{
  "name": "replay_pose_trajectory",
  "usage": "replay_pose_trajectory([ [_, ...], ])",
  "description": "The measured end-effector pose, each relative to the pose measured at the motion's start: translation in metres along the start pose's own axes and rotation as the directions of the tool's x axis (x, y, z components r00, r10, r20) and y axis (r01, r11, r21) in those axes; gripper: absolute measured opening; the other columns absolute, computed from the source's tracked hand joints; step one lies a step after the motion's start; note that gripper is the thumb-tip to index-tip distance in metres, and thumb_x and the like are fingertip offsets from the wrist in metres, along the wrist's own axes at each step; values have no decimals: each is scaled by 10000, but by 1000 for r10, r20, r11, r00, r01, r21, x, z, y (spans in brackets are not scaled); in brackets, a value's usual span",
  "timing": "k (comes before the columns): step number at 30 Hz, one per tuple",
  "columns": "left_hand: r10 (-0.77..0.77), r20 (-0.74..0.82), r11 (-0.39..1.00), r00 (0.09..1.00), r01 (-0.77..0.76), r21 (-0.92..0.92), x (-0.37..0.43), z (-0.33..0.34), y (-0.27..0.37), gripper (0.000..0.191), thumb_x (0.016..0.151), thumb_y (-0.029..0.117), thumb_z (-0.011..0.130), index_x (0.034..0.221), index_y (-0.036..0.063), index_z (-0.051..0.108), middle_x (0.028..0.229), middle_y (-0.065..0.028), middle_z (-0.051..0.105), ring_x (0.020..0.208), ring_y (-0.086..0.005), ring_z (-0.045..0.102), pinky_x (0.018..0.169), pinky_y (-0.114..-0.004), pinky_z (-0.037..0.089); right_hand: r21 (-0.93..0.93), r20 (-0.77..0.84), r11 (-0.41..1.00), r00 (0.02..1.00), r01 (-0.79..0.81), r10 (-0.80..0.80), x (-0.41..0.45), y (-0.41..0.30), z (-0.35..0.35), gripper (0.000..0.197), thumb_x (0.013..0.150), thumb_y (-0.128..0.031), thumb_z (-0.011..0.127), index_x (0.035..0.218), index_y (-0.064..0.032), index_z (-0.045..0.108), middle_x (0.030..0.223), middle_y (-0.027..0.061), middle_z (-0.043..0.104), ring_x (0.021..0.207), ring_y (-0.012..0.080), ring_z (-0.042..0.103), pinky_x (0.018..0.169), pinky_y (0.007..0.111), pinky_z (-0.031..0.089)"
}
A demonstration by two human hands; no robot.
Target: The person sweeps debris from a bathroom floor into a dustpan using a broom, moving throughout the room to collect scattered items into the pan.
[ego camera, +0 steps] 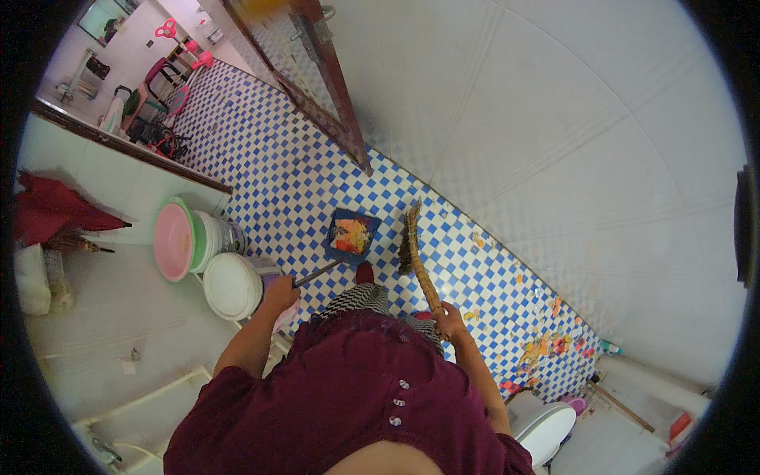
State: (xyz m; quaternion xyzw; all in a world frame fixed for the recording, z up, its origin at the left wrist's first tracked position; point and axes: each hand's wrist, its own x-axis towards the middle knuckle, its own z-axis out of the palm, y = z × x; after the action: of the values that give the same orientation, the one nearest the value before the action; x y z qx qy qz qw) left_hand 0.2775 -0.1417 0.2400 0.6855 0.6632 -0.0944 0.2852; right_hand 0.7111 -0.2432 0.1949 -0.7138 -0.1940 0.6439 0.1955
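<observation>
My left hand (281,295) is closed around the handle of a dark blue long-handled dustpan (356,259), which rests on the floor ahead of my foot. Orange, red and yellowish scraps (350,236) lie in its pan. My right hand (451,323) grips the thick bound handle of a straw broom (423,276). The broom's dark bristles (408,240) are to the right of the dustpan and apart from it. More litter (543,350) is strewn over the tiles to the right, along the wall.
White buckets (233,286) and a pink basin (173,242) stand at left, below a red umbrella (59,208). Blue-and-white checkered tiles (267,154) run through a doorway with a brown-framed door (338,101). A white lidded bin (545,430) is at lower right.
</observation>
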Motion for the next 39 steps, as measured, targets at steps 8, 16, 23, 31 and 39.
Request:
replay_pose_trajectory([
  [8,40,41,998,998,-38,-55,45,14,-69,361,695,228,603,980,6,606,902,-218,613,871,-383,577,760,-449,461,-56,-5,994,996,93,-93,100,-88,52,520,800,-94,560,1292,-87,391,586,70,520,442,139,480,350,291,356],
  [16,-30,208,999,978,35,-23,68,-9,-34,324,703,229,594,951,23,620,888,-203,620,852,-368,584,752,-443,462,455,101,882,991,-123,86,106,-96,-2,262,831,-116,505,1085,-61,467,590,48,484,404,132,446,327,257,346],
  [23,7,96,998,995,0,-71,77,16,-30,320,698,220,598,929,0,594,848,-210,617,844,-374,583,745,-441,462,590,-202,800,939,-110,279,12,-24,-44,289,852,-134,471,1135,-77,452,612,56,465,418,141,450,346,264,370],
  [31,-63,113,998,992,66,-20,80,32,-20,315,679,205,615,894,-25,604,847,-230,612,826,-377,589,715,-434,471,161,4,987,1000,11,-12,44,-73,-28,551,842,-137,527,1352,-106,320,604,46,513,425,119,450,362,251,345],
  [39,-185,83,977,979,175,121,92,16,17,311,671,282,661,838,21,627,801,-219,619,791,-407,585,695,-453,474,491,106,851,982,-187,155,146,-93,-69,397,860,-148,512,1228,-50,402,595,48,493,427,110,443,332,226,330],
])
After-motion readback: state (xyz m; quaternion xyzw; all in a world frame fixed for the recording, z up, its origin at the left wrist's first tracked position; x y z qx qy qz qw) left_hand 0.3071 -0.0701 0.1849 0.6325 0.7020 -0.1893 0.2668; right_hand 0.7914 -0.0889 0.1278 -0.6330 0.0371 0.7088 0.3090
